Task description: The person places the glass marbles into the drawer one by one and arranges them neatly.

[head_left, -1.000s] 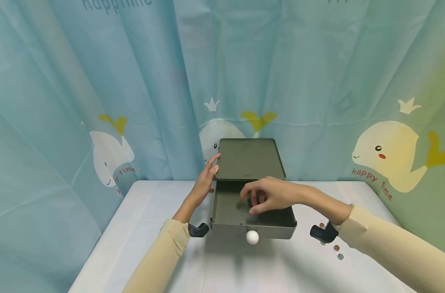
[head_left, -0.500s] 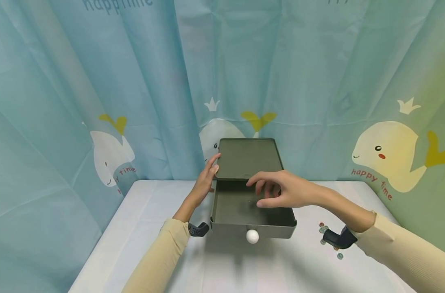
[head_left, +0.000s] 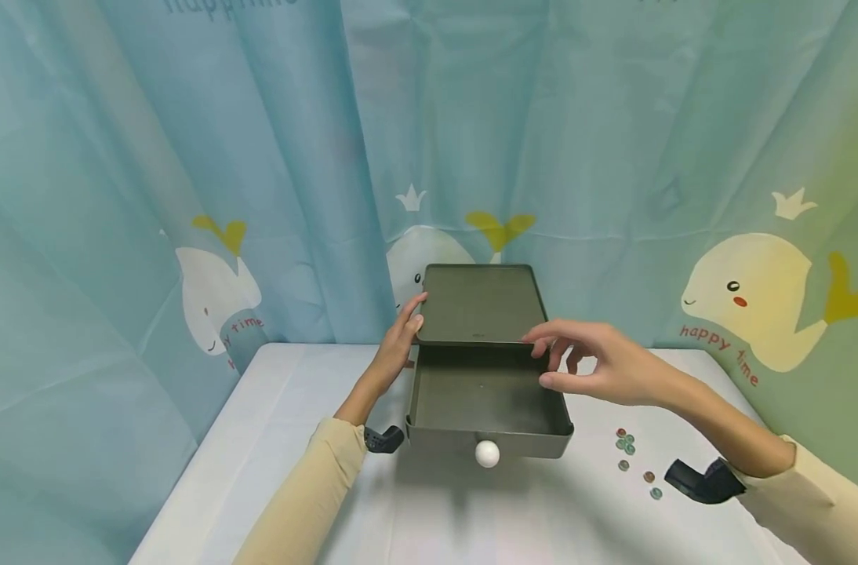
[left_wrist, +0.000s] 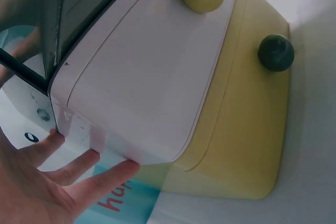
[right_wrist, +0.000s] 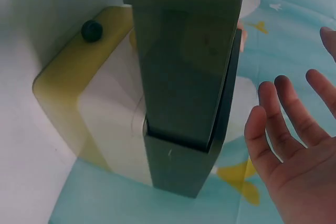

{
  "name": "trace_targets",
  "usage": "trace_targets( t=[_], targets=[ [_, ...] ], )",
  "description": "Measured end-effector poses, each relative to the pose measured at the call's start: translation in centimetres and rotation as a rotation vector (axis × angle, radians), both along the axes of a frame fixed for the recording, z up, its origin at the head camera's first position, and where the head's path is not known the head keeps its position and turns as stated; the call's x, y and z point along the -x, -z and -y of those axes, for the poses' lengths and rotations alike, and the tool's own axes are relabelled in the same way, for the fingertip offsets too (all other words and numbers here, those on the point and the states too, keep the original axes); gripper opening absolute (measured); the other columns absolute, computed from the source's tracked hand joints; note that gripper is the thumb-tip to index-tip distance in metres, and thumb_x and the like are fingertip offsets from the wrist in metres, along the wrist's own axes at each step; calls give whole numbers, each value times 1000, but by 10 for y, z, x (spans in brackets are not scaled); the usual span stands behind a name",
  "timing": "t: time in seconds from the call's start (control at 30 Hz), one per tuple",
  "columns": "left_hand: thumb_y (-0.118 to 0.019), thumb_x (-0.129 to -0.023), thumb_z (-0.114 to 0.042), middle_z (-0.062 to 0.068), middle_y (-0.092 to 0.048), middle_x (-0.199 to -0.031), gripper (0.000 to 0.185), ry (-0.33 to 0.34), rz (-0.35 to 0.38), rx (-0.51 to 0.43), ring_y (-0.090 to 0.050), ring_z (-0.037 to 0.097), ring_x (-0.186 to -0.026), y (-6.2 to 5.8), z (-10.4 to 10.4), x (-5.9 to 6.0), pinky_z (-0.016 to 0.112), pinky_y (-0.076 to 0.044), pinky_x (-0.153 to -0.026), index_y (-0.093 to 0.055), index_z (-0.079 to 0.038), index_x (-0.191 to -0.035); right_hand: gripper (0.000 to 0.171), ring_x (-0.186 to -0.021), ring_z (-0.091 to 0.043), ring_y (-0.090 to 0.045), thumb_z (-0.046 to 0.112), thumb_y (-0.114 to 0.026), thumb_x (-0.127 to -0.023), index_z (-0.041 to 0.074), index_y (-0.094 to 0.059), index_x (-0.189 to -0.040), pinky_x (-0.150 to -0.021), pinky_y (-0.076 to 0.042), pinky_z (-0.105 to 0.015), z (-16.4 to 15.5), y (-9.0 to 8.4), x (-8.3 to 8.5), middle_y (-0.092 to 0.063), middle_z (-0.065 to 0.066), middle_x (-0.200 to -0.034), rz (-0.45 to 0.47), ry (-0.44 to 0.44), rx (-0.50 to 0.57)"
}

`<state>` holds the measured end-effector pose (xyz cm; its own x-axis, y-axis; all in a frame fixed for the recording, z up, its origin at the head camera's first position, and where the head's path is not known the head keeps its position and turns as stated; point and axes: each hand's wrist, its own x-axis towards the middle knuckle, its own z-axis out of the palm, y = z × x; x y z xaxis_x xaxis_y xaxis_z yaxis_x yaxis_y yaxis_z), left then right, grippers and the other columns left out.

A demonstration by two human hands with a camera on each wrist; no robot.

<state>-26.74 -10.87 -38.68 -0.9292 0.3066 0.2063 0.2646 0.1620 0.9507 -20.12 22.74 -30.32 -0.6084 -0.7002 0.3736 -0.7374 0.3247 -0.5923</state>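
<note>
Fingers [head_left: 542,345] of right hand [head_left: 598,365] relaxed (holding nothing) over open drawer [head_left: 487,392], left hand [head_left: 401,339] flat against its cabinet [head_left: 480,306].

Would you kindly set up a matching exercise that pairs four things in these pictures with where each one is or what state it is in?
Things:
1. top drawer
2. white knob
3. left hand
4. small beads

Places or states:
A. scattered on the table to the right of the drawer unit
B. pulled out and open
C. resting against the unit's left side
D. on the front of the open drawer

Right pairs: 1-B, 2-D, 3-C, 4-A
</note>
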Motion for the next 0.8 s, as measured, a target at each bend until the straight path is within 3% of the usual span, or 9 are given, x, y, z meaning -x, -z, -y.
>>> trace_targets(
  t=[0.5, 0.73, 0.8],
  targets=[
    [-35, -110, -36, 13, -15, -170, 58, 3, 13, 1, -37, 49, -141, -1, -1, 3, 74, -48, -91, -23, -24, -165, 54, -78, -8, -65, 0, -81, -85, 26, -65, -130, -63, -51, -22, -42, 16, -16, -67, 10, -107, -67, 190, 44],
    [-35, -110, -35, 14, -17, -169, 58, 0, 9, 6, -39, 49, -140, -1, 0, 2, 73, -49, -90, -24, -23, -165, 54, -77, -8, -65, -2, -82, -83, 24, -66, -128, -63, -49, -21, -61, 35, -24, -66, 9, -106, -74, 272, 51],
    [-34, -110, -35, 13, -16, -170, 58, 1, 12, 12, -39, 49, -140, 6, 1, 8, 72, -50, -89, -23, -23, -165, 53, -77, -8, -65, -3, -82, -83, 21, -66, -128, -62, -49, -21, -67, 42, -25, -66, 7, -105, -74, 291, 56]
  ],
)
